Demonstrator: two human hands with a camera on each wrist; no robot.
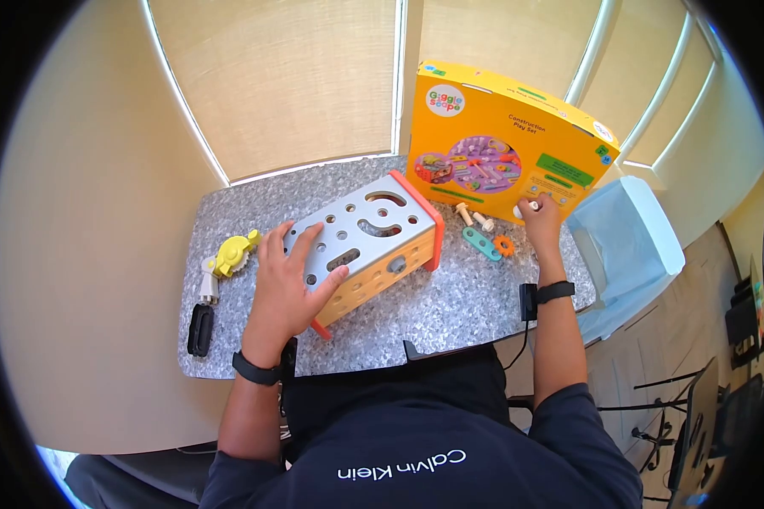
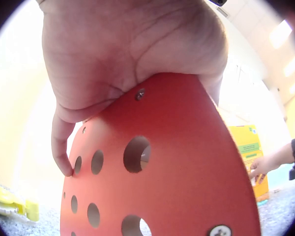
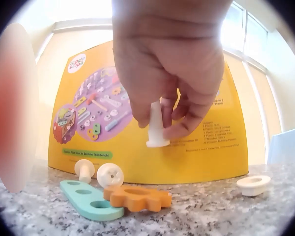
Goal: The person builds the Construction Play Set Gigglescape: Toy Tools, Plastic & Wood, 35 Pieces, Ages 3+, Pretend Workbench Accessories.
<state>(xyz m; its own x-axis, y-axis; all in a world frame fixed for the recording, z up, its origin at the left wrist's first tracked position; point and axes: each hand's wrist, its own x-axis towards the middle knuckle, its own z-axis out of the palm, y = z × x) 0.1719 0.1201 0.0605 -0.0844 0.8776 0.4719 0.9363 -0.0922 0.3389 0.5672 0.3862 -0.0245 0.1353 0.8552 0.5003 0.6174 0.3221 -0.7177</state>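
Note:
My left hand (image 1: 289, 293) rests with spread fingers on the grey top of a wooden toy workbench (image 1: 356, 246), thumb by its front edge. In the left wrist view its palm lies over the top edge of the red end panel (image 2: 187, 147), which has round holes. My right hand (image 1: 542, 225) pinches a white toy bolt (image 3: 157, 125), head downward, above the table in front of the yellow box (image 1: 484, 114). Below it lie a teal strip with holes (image 3: 91, 198), an orange gear (image 3: 137, 202) and two pale bolts (image 3: 110, 176).
A white oval nut (image 3: 250, 192) lies on the speckled table at the right in the right wrist view. At the table's left are a yellow toy tool (image 1: 232, 254) and a black case (image 1: 200, 329). A blue-lined bin (image 1: 645, 229) stands beyond the right edge.

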